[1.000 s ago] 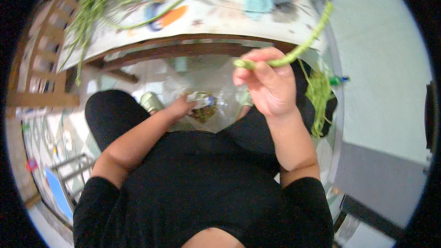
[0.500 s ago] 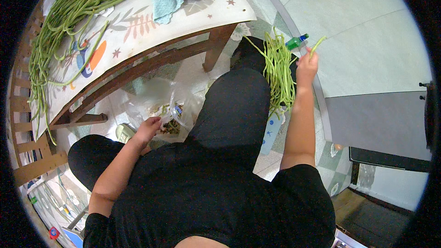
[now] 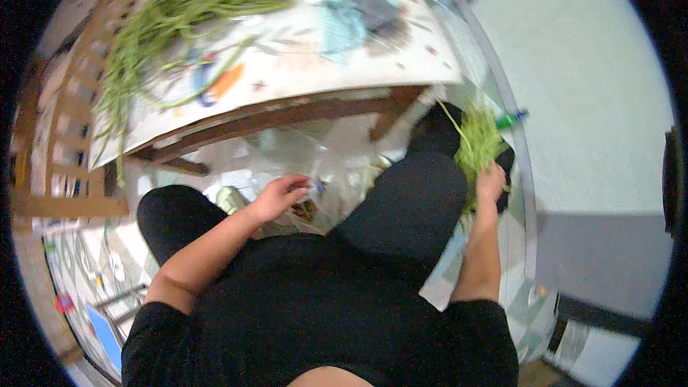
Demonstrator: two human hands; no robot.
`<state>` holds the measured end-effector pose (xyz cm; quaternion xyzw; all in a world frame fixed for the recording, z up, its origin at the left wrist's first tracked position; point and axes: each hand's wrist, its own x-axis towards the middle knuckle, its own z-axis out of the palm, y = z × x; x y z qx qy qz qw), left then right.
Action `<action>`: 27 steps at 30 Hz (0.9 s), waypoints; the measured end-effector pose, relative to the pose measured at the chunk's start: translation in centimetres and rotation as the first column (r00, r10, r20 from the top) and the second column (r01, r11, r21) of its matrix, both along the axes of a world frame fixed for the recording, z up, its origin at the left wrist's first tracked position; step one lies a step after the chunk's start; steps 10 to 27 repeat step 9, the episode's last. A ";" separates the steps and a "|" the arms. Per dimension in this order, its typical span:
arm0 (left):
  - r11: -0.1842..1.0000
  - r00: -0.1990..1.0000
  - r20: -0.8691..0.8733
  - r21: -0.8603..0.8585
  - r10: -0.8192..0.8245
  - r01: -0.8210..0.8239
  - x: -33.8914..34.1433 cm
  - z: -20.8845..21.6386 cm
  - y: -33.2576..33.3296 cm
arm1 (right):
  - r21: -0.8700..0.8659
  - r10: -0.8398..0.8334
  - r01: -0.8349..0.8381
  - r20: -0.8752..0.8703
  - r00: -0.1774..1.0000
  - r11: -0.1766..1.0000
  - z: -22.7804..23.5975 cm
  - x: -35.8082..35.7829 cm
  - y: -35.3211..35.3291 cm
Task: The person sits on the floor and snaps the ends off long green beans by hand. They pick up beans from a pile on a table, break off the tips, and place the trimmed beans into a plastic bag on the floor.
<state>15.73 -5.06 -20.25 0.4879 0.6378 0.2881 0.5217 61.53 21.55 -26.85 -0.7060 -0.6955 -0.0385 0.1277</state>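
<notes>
My right hand [image 3: 490,183] is closed at the edge of a bundle of green long beans [image 3: 479,140], beside my right leg. A bit of green shows past its fingers, blurred among the bundle. My left hand [image 3: 283,197] hovers above a clear plastic bag [image 3: 333,165] between my legs, its fingers loosely bent and apart, with nothing seen in them. Some brown and green scraps [image 3: 304,210] lie in the bag. A larger heap of long beans [image 3: 208,0] covers the far left of the table, some hanging over its edge.
The table [image 3: 287,86] has a patterned white cover and wooden legs. On it lie a light blue cloth [image 3: 342,29] and a grey cloth [image 3: 369,3]. Past the bundle lies a green bottle [image 3: 512,120]. A wooden slatted chair [image 3: 68,172] stands at left.
My right hand has come down and back with a long bean, from beside the bottle to the bundle. My left hand has moved slightly over the bag, its fingers loosening. The whole view has shifted.
</notes>
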 end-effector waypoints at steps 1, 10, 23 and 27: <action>0.998 0.989 0.140 0.034 0.050 -0.056 -0.3 0.0 0.3 | 0.056 0.061 -0.055 -0.104 0.993 0.997 1.3 -0.9 0.3; 0.784 0.986 -0.051 0.614 0.157 -0.093 -1.8 10.0 1.1 | 0.277 0.495 -0.437 -0.684 0.536 0.856 19.9 -18.5 -4.1; 0.784 0.986 -0.051 0.614 0.157 -0.093 -1.8 10.0 1.1 | 0.277 0.495 -0.437 -0.684 0.536 0.856 19.9 -18.5 -4.1; 0.784 0.986 -0.051 0.614 0.157 -0.093 -1.8 10.0 1.1 | 0.277 0.495 -0.437 -0.684 0.536 0.856 19.9 -18.5 -4.1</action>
